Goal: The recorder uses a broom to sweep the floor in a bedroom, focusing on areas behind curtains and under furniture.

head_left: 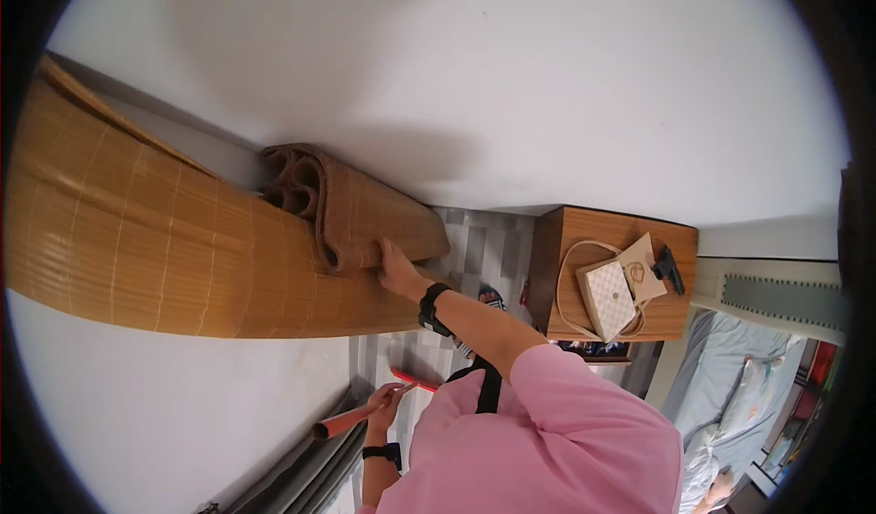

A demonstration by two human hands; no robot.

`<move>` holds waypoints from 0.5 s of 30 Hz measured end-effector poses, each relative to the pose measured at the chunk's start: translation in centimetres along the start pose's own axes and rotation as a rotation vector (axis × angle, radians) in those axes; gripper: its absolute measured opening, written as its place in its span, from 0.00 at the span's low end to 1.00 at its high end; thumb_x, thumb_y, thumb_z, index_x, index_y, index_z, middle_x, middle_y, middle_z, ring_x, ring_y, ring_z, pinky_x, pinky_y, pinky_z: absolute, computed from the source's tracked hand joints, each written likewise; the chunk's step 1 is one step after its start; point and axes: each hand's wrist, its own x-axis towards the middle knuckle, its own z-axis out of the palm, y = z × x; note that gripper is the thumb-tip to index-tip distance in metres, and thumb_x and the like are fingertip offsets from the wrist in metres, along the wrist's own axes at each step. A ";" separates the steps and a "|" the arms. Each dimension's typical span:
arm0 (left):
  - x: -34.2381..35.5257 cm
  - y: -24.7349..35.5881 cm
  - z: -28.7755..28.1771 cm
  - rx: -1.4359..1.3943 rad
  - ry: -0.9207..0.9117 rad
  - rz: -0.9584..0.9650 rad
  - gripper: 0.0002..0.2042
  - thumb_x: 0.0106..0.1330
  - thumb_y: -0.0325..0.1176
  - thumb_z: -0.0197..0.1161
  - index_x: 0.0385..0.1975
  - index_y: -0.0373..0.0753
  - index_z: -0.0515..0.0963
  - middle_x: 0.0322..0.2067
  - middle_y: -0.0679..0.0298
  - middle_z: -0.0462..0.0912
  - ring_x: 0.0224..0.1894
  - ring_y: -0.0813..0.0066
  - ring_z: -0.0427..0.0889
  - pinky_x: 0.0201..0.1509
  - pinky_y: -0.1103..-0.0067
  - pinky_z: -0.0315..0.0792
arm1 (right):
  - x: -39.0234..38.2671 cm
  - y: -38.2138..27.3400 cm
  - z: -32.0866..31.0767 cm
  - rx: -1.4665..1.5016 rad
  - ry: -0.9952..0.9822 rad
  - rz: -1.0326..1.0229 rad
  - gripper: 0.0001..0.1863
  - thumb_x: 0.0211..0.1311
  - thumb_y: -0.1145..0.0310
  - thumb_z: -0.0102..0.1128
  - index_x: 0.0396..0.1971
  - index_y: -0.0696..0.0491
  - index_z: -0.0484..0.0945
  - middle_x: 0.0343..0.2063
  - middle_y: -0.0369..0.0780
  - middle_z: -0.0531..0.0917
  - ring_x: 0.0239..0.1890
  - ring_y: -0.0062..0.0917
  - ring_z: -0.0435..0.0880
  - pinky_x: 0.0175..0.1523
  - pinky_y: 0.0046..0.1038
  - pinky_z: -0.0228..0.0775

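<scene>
My right hand (401, 272) is closed at the lower edge of a brown rolled mat (388, 208); part of its grip is hidden. The mat's coiled end shows several loops, and it leans against the white wall. Beside it, a tall yellow-brown bamboo mat (173, 240) curves across the left, passing close to my right hand. My left hand (383, 406) is wrapped round the reddish-brown handle of a long-handled tool (345, 421). The handle narrows toward a thin red bar (412, 379) low down near the floor. Black bands circle both my wrists.
A wooden cabinet (570, 281) at the right carries a cream handbag (610, 297) and a black object (670, 269). Grey curtain-like fabric (301, 468) hangs lower left. A slippered foot (491, 297) stands on grey checked floor (488, 245). Beyond is a bed (730, 368) and another person's hand (723, 487).
</scene>
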 end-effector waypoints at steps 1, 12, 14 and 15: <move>-0.2 0.2 0.0 0.043 -0.002 0.025 0.05 0.60 0.28 0.62 0.35 0.38 0.80 0.17 0.71 0.72 0.20 0.85 0.67 0.24 0.85 0.62 | -0.5 -0.5 0.0 -0.004 -0.001 -0.005 0.38 0.46 0.77 0.58 0.60 0.59 0.52 0.50 0.59 0.66 0.53 0.52 0.67 0.55 0.40 0.65; -4.2 -0.2 -1.6 -0.075 -0.095 0.011 0.06 0.61 0.26 0.60 0.37 0.36 0.79 0.22 0.69 0.75 0.24 0.85 0.70 0.27 0.86 0.65 | -5.2 -2.7 -0.3 -0.006 -0.083 0.164 0.49 0.51 0.81 0.54 0.68 0.54 0.33 0.65 0.56 0.43 0.61 0.50 0.59 0.58 0.36 0.65; -4.8 -0.2 -1.8 -0.128 -0.109 0.025 0.07 0.61 0.26 0.60 0.37 0.36 0.79 0.21 0.69 0.75 0.24 0.85 0.70 0.27 0.85 0.66 | -4.9 -2.8 -0.3 -0.029 -0.035 0.165 0.48 0.51 0.82 0.53 0.68 0.53 0.33 0.65 0.56 0.43 0.61 0.51 0.59 0.57 0.37 0.66; -5.4 -1.4 -1.8 -0.146 -0.106 0.049 0.07 0.61 0.26 0.60 0.37 0.36 0.79 0.20 0.69 0.75 0.24 0.85 0.70 0.27 0.85 0.66 | -5.0 -2.9 0.3 -0.042 -0.006 0.175 0.48 0.51 0.82 0.53 0.68 0.51 0.34 0.66 0.55 0.43 0.61 0.52 0.60 0.57 0.37 0.66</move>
